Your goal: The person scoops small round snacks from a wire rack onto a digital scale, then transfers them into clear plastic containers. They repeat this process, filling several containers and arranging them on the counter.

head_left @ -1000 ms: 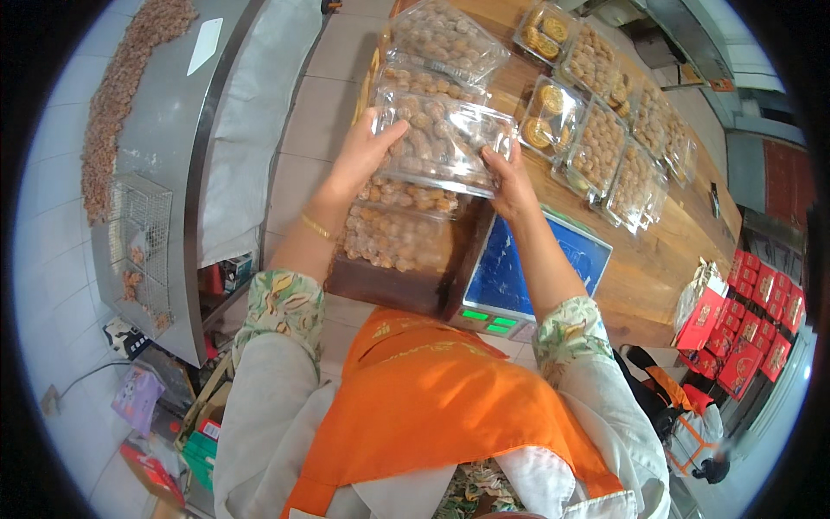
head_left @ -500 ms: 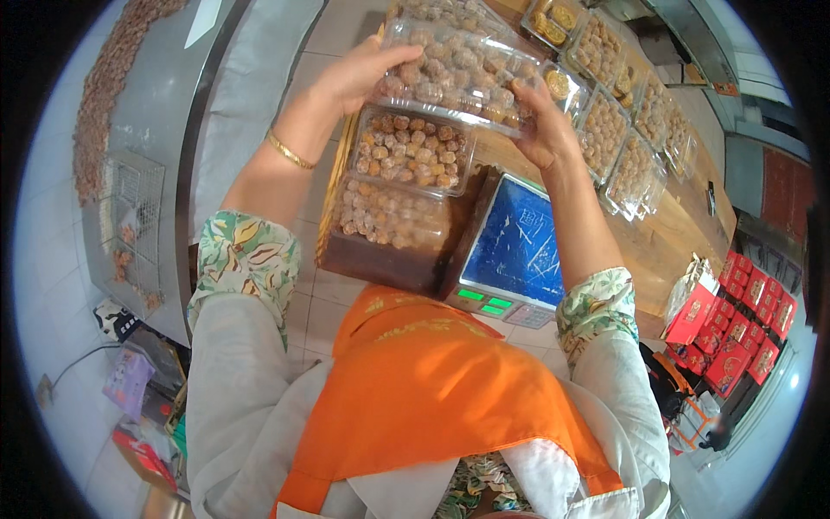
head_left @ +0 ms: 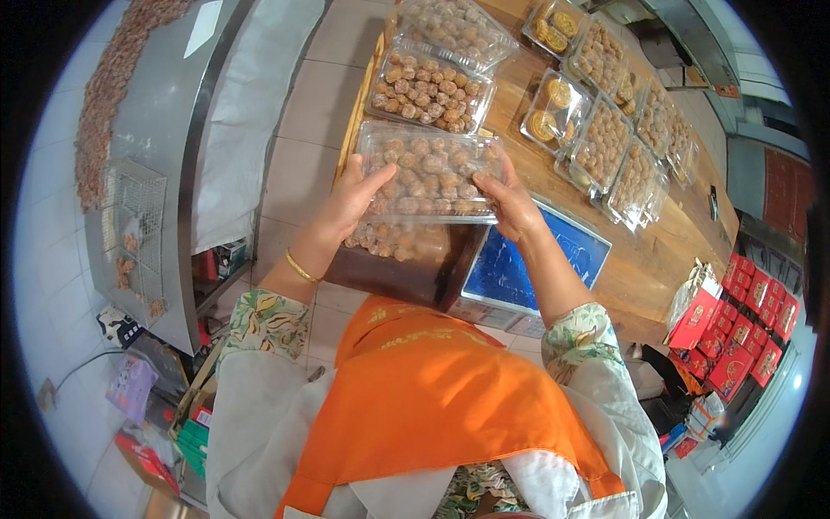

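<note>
My left hand (head_left: 353, 199) and my right hand (head_left: 510, 201) grip opposite sides of a clear plastic box (head_left: 428, 177) full of round brown balls with a pale dusting. Both thumbs lie on its top; the other fingers are mostly hidden. Just beyond it is another clear box (head_left: 430, 93) of the same balls. Part of a further ball-filled box (head_left: 389, 240) shows below the held one, above a dark brown surface (head_left: 393, 272). A scale (head_left: 536, 264) with a scratched blue top stands by my right forearm.
Another box of balls (head_left: 458, 33) is at the far table edge. To the right, the wooden table (head_left: 683, 251) bears several more ball boxes (head_left: 603, 143) and clear boxes of round golden cakes (head_left: 553, 112). Red gift boxes (head_left: 748, 320) are stacked at far right; a metal counter (head_left: 160, 112) stands left.
Both hands have come nearer to me and slightly left, with a ball-filled box between them. A box of balls farther away now shows more fully. The scale's green display no longer appears lit.
</note>
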{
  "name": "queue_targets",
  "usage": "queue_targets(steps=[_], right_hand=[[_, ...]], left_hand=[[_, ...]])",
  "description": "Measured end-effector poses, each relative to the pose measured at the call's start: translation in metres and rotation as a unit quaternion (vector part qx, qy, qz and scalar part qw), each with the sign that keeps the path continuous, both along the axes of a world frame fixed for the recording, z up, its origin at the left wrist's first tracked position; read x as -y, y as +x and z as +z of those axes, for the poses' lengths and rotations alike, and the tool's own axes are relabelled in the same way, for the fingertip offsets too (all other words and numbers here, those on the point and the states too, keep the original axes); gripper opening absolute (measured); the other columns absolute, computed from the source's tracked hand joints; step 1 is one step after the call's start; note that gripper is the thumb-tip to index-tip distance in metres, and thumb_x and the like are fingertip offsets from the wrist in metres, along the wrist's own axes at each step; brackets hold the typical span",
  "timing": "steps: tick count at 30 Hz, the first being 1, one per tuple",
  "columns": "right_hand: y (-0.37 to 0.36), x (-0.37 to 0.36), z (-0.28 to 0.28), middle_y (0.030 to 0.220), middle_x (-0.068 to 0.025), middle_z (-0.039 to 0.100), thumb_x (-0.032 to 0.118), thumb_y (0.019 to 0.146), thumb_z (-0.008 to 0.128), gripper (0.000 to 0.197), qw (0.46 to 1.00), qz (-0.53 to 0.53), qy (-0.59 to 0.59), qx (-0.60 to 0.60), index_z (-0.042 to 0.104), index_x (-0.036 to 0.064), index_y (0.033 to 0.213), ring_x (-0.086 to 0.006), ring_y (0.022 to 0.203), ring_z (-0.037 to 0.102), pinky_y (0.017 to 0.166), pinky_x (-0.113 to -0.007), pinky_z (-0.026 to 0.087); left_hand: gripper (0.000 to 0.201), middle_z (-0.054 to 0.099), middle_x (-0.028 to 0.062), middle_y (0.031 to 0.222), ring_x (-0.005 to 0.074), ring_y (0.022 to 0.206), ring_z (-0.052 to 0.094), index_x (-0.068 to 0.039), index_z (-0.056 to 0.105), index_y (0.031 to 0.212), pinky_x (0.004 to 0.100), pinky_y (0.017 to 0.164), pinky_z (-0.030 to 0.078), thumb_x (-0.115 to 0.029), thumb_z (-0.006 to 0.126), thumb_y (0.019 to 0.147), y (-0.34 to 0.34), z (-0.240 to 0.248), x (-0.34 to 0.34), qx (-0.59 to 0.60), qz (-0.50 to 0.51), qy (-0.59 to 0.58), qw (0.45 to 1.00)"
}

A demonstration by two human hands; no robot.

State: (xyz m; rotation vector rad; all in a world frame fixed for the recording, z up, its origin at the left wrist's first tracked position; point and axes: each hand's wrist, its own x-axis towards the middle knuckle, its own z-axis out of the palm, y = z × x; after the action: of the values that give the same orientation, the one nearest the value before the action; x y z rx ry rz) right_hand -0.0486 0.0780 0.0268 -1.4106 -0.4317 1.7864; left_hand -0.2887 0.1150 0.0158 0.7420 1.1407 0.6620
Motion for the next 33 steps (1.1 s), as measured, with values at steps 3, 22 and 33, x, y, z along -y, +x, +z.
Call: queue_targets(steps=[3, 22, 33], right_hand=[[0.004, -0.009, -0.016, 0.124, -0.0080, 0.041, 0.012, 0.076, 0.063, 0.074, 0.999, 0.037, 0.016, 0.020, 0.021, 0.0167, 0.136, -0.0194, 0.106, 0.043, 0.088, -0.034, 0.037], [-0.002, -0.031, -0.043, 0.113, -0.0099, 0.047, 0.005, 0.079, 0.061, 0.068, 0.992, 0.063, 0.094, 0.061, 0.022, 0.0104, 0.134, -0.0164, 0.098, 0.049, 0.084, -0.029, 0.042], [-0.005, -0.029, -0.048, 0.108, -0.0070, 0.049, 0.005, 0.078, 0.061, 0.066, 0.988, 0.049, 0.115, 0.088, 0.025, 0.0107, 0.133, -0.0129, 0.092, 0.050, 0.078, -0.025, 0.043]], left_hand=[[0.048, 0.046, 0.0103, 0.103, 0.0137, 0.091, 0.047, 0.006, 0.034, 0.115, 0.0275, 0.074, 0.043, -0.021, 0.059, 0.083, -0.002, -0.020, 0.003, -0.028, -0.002, 0.019, 0.999], [0.048, 0.050, 0.0110, 0.104, 0.0159, 0.092, 0.049, 0.007, 0.042, 0.116, 0.0278, 0.078, 0.042, -0.021, 0.061, 0.081, -0.017, -0.045, -0.001, -0.197, -0.028, 0.115, 0.973], [0.075, 0.030, 0.0270, 0.126, 0.0389, 0.118, 0.030, 0.006, 0.018, 0.131, 0.0444, 0.099, 0.024, -0.021, 0.062, 0.077, -0.018, -0.039, 0.084, -0.462, -0.089, 0.334, 0.817]])
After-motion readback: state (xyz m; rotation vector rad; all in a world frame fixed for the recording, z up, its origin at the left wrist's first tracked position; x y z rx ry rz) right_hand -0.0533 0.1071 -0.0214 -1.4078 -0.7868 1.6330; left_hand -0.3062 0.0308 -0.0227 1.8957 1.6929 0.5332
